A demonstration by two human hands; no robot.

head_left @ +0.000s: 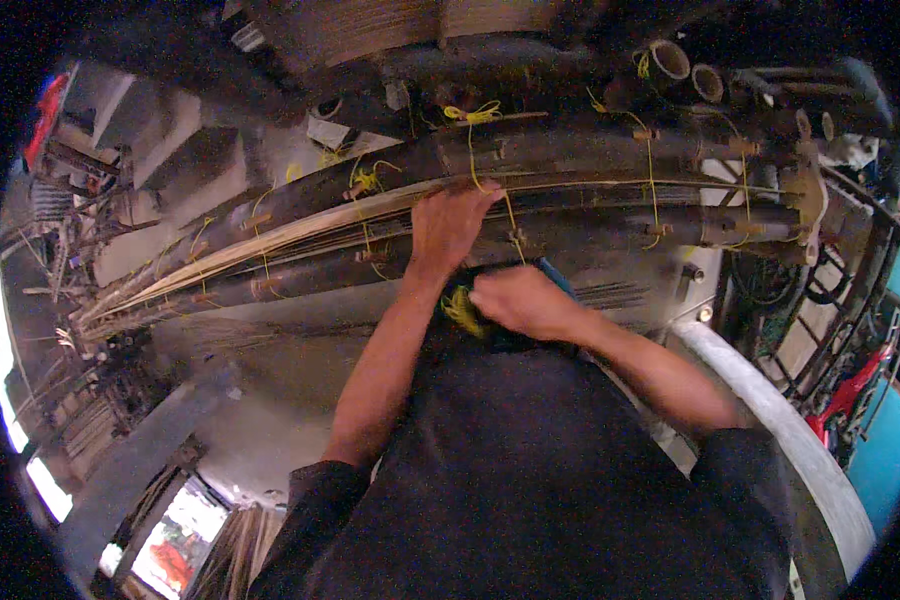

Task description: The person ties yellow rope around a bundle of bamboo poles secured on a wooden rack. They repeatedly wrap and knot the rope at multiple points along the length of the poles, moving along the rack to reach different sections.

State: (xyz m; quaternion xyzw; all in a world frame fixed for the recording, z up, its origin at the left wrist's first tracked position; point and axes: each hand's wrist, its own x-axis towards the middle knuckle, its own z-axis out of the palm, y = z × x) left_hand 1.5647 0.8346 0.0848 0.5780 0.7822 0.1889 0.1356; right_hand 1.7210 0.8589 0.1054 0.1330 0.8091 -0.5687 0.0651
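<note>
Long, thin pale strips (270, 237) lie bunched lengthwise between two dark poles. My left hand (447, 228) reaches over the strips, fingers pinched at a yellow cord (474, 150) that comes down from the far pole (570, 140). Below those fingers the cord runs on across the near pole (590, 225). My right hand (525, 302), somewhat blurred, is closed just in front of my waist, near the cord's lower end; what it grips is hidden. A bundle of yellow cord (462, 312) hangs beside its fingertips.
Other yellow ties (651, 180) cross the poles at intervals. An upright end piece (810, 190) joins the poles at the right. Hollow tubes (669, 61) lie beyond them. A pale beam (780, 420) runs along my right, near a red object (852, 390). A bright opening (178, 538) shows lower left.
</note>
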